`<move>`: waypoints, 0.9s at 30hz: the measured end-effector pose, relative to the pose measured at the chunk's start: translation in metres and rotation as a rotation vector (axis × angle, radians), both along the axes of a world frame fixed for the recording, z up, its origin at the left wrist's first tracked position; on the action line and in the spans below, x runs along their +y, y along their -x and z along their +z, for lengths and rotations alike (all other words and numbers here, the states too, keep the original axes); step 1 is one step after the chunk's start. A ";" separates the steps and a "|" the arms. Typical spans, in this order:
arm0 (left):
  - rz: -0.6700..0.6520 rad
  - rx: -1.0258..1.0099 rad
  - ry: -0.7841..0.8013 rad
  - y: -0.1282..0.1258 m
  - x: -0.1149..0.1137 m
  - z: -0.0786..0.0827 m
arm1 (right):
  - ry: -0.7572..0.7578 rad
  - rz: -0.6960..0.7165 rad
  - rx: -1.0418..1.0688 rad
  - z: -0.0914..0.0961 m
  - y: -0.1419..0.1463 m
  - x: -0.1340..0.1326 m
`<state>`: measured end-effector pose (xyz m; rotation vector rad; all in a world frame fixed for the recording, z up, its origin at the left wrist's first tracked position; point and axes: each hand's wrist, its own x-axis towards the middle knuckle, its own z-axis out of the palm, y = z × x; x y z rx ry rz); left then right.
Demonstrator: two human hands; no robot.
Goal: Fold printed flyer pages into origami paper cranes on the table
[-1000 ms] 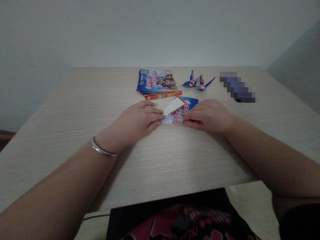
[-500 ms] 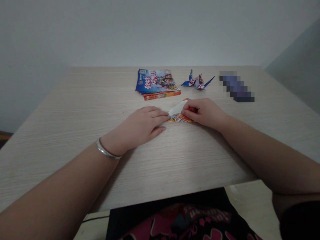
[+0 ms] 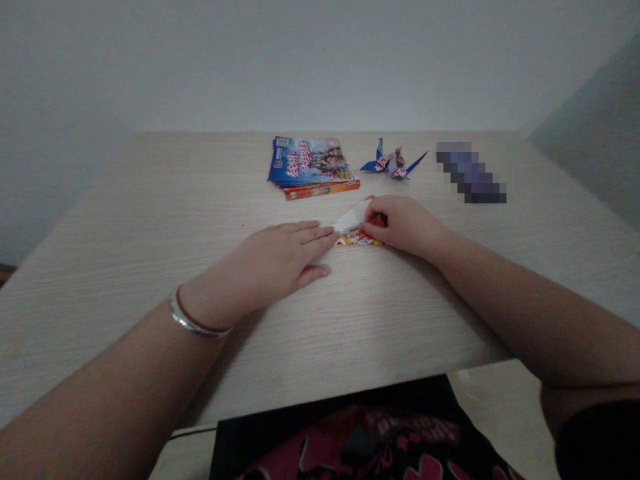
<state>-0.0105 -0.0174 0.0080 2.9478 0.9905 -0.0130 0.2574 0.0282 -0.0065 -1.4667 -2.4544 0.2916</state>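
Note:
A small folded piece of printed paper (image 3: 355, 227), white on top with an orange and red edge, lies on the wooden table (image 3: 150, 220) between my hands. My left hand (image 3: 273, 257) lies flat with fingers stretched out, its fingertips touching the paper's left corner. A silver bracelet sits on that wrist. My right hand (image 3: 403, 223) has its fingers curled and presses down on the paper's right part.
A stack of printed paper sheets (image 3: 310, 167) lies beyond the hands. Two folded paper cranes (image 3: 393, 163) stand to its right. A blurred dark object (image 3: 470, 175) lies further right. The table's near edge runs just above my lap.
The blue printed side of the paper has been folded over, so the piece is smaller and shows white and orange. My left hand flattened out and my right hand moved onto the fold.

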 end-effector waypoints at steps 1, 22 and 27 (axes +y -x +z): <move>0.002 0.002 -0.006 0.000 0.000 -0.001 | 0.003 0.006 -0.008 0.001 0.000 0.000; 0.006 0.055 -0.137 -0.010 -0.003 -0.003 | 0.012 0.007 -0.141 0.006 -0.006 0.006; 0.012 0.073 -0.161 -0.010 -0.003 -0.002 | 0.029 0.024 -0.132 0.006 -0.007 0.007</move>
